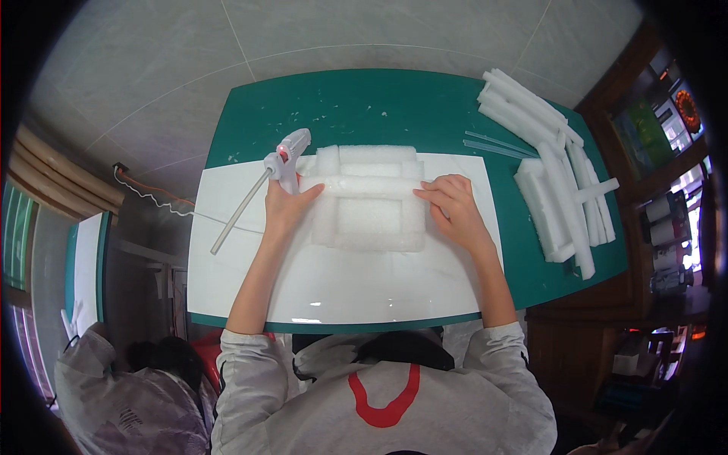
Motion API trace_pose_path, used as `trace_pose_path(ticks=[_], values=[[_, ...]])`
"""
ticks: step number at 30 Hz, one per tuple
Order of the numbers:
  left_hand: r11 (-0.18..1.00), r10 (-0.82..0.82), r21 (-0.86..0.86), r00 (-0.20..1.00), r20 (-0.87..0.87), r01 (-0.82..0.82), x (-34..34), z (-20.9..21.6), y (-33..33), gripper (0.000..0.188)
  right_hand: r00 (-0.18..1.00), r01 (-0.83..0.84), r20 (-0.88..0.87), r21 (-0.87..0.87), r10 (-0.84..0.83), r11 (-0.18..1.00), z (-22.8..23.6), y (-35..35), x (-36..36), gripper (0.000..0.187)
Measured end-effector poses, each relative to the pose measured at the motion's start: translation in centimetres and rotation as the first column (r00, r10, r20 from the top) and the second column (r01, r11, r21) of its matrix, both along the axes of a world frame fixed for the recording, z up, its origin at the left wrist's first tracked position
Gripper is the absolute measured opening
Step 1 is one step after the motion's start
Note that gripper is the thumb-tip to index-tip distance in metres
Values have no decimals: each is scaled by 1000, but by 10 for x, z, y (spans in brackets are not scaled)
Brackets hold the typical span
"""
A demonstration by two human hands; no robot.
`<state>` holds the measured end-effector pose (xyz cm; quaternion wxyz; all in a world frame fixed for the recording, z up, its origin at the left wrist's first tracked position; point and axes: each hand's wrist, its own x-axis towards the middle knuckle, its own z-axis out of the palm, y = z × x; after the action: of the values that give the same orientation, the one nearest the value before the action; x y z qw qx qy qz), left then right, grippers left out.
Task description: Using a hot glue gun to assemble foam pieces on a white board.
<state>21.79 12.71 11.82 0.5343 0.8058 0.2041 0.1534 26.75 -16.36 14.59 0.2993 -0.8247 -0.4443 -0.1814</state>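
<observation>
Left hand [283, 210] gripping glue gun [294, 150], foam strip [371, 186] between, right hand [459, 208] pinching its end

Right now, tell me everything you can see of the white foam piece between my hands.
The white foam piece is roughly rectangular, with a grainy, slightly translucent look and strips bordering its panels. It lies on the glossy white sheet. A long strip crosses it sideways: your left hand's thumb is at one end, your right hand's fingertips at the other.
</observation>
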Motion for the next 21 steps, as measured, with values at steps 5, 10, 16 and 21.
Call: trace_pose_path(ticks=[5, 10, 16, 21], values=[[1000, -4, -23, 1000, 15, 4, -1, -1, 0, 82, 1000, 5, 3, -14, -5, 1000, 0, 0, -1, 29], [1000, 11, -19, 999, 48, -10, -3, 2, -3, 61, 1000, 10, -1, -36, -10, 999, 1, 1, -2, 29], [999, -2, -42, 1000, -11, 1, -1, 6, -4, 78, 999, 36, -2, -86, -37, 996, 7, 1, -6, 31], [1000, 9, -14, 1000, 2, -9, -3, 5, -4, 78, 999, 51, -11, -126, -53, 991, 10, 3, -7, 27]])
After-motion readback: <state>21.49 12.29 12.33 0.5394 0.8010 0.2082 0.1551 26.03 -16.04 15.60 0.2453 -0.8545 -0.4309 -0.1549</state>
